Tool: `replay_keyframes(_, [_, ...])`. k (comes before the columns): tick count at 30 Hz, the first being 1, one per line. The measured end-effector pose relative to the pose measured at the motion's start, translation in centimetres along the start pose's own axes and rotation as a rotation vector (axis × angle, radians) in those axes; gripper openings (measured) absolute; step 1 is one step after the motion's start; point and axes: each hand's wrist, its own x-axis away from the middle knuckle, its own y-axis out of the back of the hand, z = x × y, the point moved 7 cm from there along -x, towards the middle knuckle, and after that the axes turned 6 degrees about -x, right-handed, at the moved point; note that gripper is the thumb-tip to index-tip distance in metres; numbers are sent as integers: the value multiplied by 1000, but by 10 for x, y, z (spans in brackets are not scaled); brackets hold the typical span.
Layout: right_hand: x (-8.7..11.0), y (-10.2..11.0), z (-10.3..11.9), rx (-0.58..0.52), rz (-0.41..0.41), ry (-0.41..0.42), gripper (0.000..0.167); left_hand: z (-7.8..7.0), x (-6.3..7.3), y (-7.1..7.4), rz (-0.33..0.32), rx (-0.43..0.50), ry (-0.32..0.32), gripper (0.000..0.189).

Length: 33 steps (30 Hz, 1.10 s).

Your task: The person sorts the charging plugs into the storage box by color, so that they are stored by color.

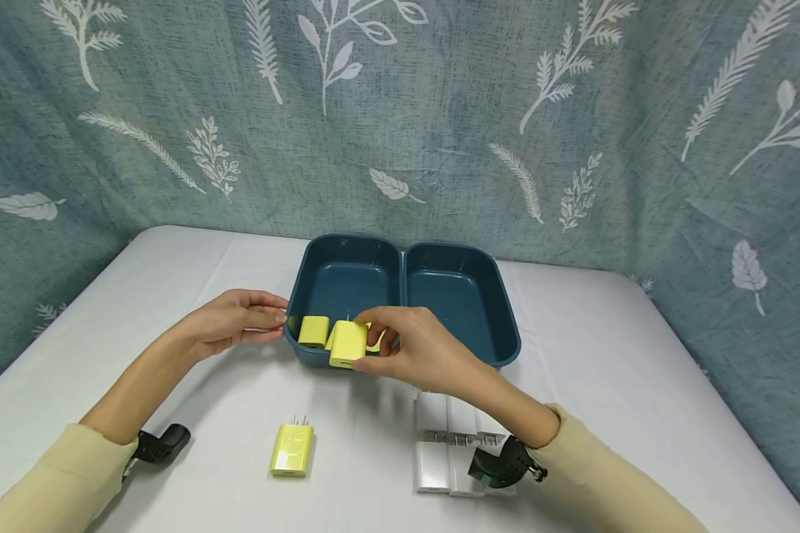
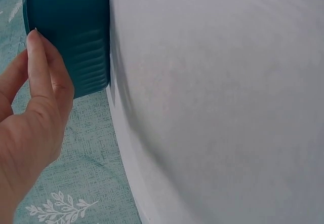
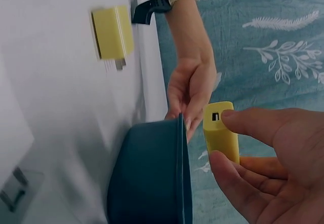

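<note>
Yellow charger point(image 1: 348, 343) held, visible face plain

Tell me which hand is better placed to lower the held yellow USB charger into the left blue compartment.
Right, probably: the right hand holds the yellow USB charger close to the left blue compartment, while the left hand grips its outer rim.
</note>
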Motion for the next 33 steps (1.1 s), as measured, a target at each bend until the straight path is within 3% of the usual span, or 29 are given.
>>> replay_keyframes(12, [-26,6,-30,34,-12,-80,47,0,0,-2,18,15,-22,46])
replay_keyframes(21, [-51,4,-45,79,-15,-85,49,-1,2,-1,16,24,-16,46])
replay_keyframes(33, [-90,-8,-60,129,47,-125,50,-2,3,-2,34,47,-39,47])
